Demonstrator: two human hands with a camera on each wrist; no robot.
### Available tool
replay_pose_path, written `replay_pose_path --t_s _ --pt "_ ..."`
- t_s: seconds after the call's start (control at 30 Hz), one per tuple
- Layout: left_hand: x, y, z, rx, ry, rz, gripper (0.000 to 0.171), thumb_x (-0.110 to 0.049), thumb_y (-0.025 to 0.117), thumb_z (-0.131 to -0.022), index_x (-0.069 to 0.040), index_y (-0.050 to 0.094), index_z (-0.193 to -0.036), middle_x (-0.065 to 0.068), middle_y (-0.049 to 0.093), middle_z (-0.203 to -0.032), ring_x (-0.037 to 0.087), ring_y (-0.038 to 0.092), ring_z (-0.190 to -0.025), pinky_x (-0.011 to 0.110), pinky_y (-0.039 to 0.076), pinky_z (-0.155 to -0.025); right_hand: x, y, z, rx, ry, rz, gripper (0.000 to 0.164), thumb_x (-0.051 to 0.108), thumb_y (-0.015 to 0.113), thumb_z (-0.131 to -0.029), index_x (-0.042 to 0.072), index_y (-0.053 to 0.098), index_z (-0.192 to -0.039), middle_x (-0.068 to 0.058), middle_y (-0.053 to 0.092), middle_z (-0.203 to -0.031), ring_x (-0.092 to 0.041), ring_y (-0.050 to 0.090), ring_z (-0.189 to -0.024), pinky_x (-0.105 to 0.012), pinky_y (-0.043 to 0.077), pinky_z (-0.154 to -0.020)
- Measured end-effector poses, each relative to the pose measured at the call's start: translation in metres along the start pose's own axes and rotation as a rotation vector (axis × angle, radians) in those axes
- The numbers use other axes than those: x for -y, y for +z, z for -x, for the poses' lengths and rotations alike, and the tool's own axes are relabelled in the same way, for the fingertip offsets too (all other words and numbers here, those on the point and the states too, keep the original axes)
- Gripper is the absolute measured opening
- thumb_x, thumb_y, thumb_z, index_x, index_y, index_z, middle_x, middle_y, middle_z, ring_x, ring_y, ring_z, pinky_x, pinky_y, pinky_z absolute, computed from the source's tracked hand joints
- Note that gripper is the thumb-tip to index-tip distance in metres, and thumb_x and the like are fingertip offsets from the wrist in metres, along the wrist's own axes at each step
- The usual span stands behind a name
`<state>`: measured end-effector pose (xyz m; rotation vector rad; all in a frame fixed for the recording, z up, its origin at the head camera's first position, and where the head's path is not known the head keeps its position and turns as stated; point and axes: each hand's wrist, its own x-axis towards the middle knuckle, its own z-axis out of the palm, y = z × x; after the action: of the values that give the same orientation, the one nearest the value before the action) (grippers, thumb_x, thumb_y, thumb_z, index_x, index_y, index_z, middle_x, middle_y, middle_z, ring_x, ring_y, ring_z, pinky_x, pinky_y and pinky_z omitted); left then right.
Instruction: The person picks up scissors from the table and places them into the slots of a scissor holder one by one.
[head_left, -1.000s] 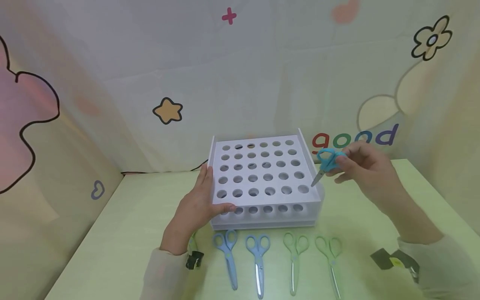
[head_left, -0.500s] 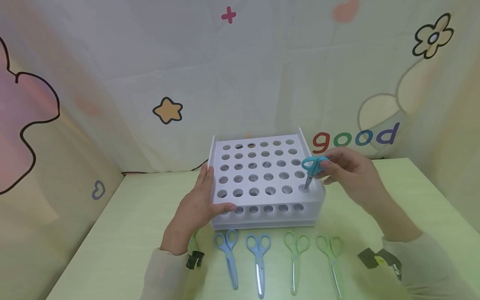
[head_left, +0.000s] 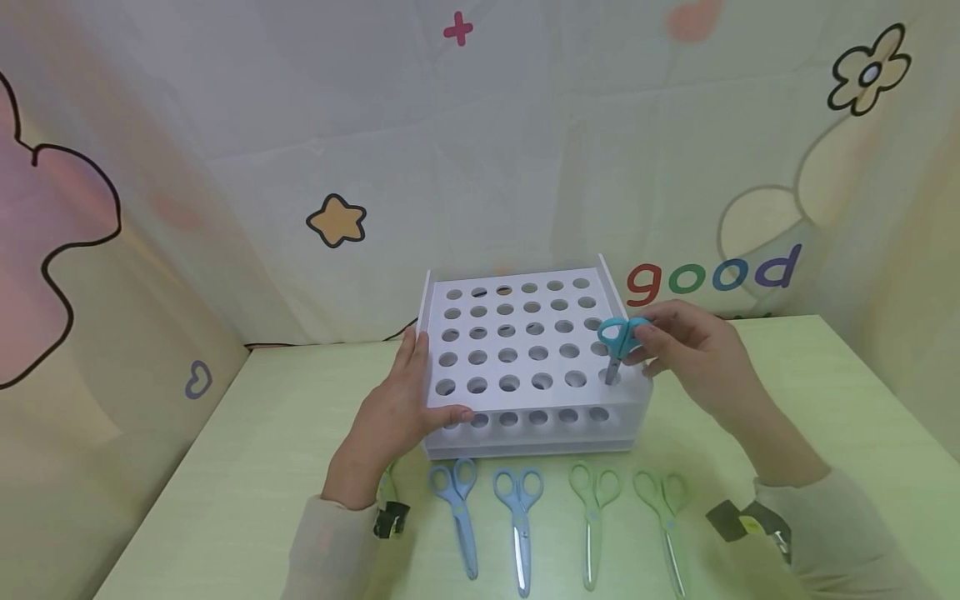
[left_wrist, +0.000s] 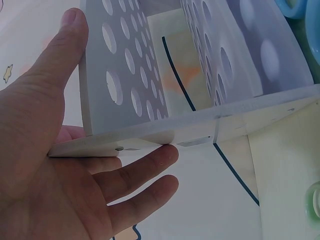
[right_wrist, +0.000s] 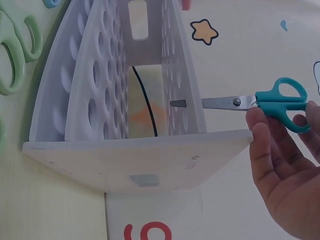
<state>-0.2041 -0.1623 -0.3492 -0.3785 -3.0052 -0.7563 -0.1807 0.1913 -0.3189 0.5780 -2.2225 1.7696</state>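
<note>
Right hand (head_left: 693, 354): pinches teal scissors (head_left: 621, 340).
Left hand (head_left: 393, 412): fingers apart, touching rack (head_left: 521, 342).
Blade tip (right_wrist: 178, 103): through rack hole; right wrist view only.

Open room lies above and right of the right fingers (right_wrist: 263, 162), over the table (head_left: 836, 383). Just left of and below them stands the white rack (head_left: 492, 371), teal scissors (right_wrist: 270, 98) reaching through its hole. The left fingers (left_wrist: 145, 167) occupy its opposite side. Nearer the person, blue scissors (head_left: 464, 537) and green scissors (head_left: 591, 542) obstruct.
</note>
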Motion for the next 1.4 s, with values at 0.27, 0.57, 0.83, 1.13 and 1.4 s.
replay_pose_path --t_s 0.27,0.57,0.83,1.13,1.4 --pt "0.000 0.001 0.001 0.001 0.000 -0.002 0.128 -0.054 0.085 -0.076 -0.006 0.004 -0.162 0.009 -0.004 -0.169 0.029 0.058 -0.106 0.035 0.048 -0.074 -0.002 0.003 0.003 -0.049 0.113 0.112 0.020 0.019 0.064 -0.102 0.003 0.065 -0.114 -0.003 0.070 -0.089 -0.019 0.064 -0.066 -0.027 0.050 -0.054" --pt "0.001 0.000 0.000 -0.004 0.008 -0.016 0.128 -0.054 0.085 -0.076 -0.005 0.004 -0.162 0.010 -0.004 -0.169 0.029 0.058 -0.106 0.036 0.048 -0.074 -0.003 0.005 0.008 -0.026 0.193 0.203 0.024 0.021 0.066 -0.101 0.003 0.066 -0.116 -0.013 0.064 -0.087 -0.024 0.053 -0.054 -0.030 0.046 -0.050" --pt "0.000 0.000 0.000 -0.002 -0.010 -0.027 0.129 -0.056 0.084 -0.076 -0.006 0.002 -0.162 0.009 -0.005 -0.169 0.028 0.058 -0.102 0.034 0.046 -0.069 -0.016 0.004 0.011 -0.027 0.165 0.248 0.031 0.020 0.065 -0.101 0.008 0.069 -0.129 -0.008 0.060 -0.074 -0.022 0.049 -0.048 -0.030 0.042 -0.047" --pt "0.000 0.002 -0.002 0.003 -0.018 -0.022 0.130 -0.054 0.085 -0.076 -0.007 0.002 -0.162 0.009 -0.003 -0.169 0.031 0.056 -0.111 0.037 0.047 -0.073 -0.025 0.007 0.018 -0.056 0.175 0.235 0.032 0.022 0.069 -0.099 0.010 0.071 -0.129 -0.006 0.067 -0.081 -0.022 0.049 -0.046 -0.029 0.040 -0.045" --pt "0.002 0.002 -0.002 -0.001 -0.009 -0.010 0.129 -0.054 0.085 -0.076 -0.006 0.002 -0.162 0.010 -0.004 -0.169 0.033 0.055 -0.120 0.042 0.048 -0.079 -0.021 0.011 0.019 -0.044 0.092 0.267 0.027 0.017 0.070 -0.098 0.007 0.074 -0.122 -0.009 0.066 -0.078 -0.020 0.049 -0.046 -0.028 0.038 -0.044"
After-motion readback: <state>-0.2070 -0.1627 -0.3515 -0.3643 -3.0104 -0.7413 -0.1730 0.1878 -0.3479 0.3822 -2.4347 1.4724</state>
